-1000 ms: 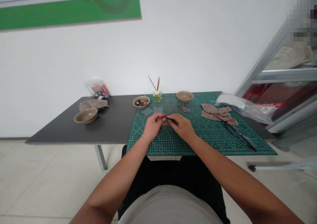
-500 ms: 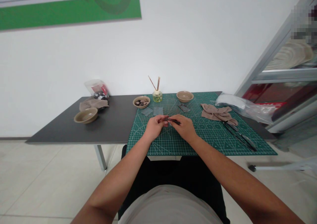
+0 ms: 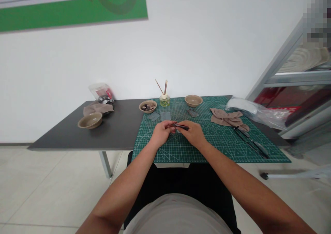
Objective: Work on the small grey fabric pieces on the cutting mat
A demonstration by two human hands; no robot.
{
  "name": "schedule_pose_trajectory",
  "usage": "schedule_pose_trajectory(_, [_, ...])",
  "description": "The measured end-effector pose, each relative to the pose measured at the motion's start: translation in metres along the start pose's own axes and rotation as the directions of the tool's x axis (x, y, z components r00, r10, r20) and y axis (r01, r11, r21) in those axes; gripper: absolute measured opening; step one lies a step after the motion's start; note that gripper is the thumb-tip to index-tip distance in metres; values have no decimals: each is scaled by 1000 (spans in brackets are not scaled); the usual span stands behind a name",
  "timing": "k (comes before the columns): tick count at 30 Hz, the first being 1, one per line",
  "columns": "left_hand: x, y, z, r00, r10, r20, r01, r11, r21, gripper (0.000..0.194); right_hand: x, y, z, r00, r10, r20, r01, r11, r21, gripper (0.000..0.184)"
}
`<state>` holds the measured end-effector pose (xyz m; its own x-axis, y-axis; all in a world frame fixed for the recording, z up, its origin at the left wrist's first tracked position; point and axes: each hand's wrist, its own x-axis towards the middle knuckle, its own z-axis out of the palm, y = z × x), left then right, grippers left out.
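My left hand [image 3: 160,133] is closed in a pinch around a small dark piece [image 3: 173,125], mostly hidden by the fingertips. Facing it, my right hand [image 3: 193,132] grips a slim dark tool [image 3: 184,127] whose tip meets the piece; its exact kind cannot be made out. Both hands are held low over the green cutting mat [image 3: 176,149]. Just beyond them lie a clear grey plastic sheet [image 3: 165,116], another small sheet [image 3: 153,116] and a grey packet [image 3: 192,113].
A bowl of small dark and tan pieces [image 3: 148,107], a reed diffuser [image 3: 164,100] and a bowl [image 3: 193,100] stand at the back. Rightward are a brown cloth [image 3: 229,118], eyeglasses [image 3: 250,143] and a plastic bag [image 3: 254,113]. Leftward are a bowl [image 3: 90,120], cloth [image 3: 97,107] and clear container [image 3: 101,93].
The slim tool in my right hand has shifted very slightly against the small piece. Both hands stay in nearly the same place.
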<state>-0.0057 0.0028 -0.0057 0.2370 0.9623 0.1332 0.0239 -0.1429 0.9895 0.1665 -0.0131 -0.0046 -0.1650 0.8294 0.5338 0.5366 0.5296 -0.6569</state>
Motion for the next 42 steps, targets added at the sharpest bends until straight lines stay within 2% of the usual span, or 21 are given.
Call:
schedule_pose_trajectory(7, [1, -4, -1, 1000, 23, 8, -24, 999, 46, 28, 0, 2, 0, 1000, 0, 17, -1, 998, 59, 12])
schedule_pose_trajectory(14, [-2, 5, 0, 999, 37, -13, -35, 993, 110, 27, 0, 5, 2, 998, 45, -54, -40, 994, 101, 14])
schedule_pose_trajectory(18, [-2, 5, 1, 999, 31, -16, -30, 997, 78, 27, 1, 2, 1, 1000, -1, -11, 2, 997, 82, 15])
schedule_pose_trajectory(21, [-2, 3, 1, 1000, 24, 0, -24, 998, 63, 26, 1, 1, 0, 1000, 11, 9, -12, 995, 102, 14])
schedule_pose_trajectory(28, [-2, 4, 1, 1000, 5, 7, -5, 1000, 11, 25, 0, 1, 1, 998, 56, -35, -52, 993, 103, 9])
schedule_pose_trajectory(34, [-2, 4, 1, 1000, 6, 7, -6, 1000, -29, 24, 1, 0, 0, 1000, -4, 1, 3, 996, 87, 12])
schedule_pose_trajectory(42, [-3, 4, 1, 1000, 1, -2, -1, 1000, -26, 25, 0, 1, 0, 1000, -5, -17, 7, 997, 78, 12])
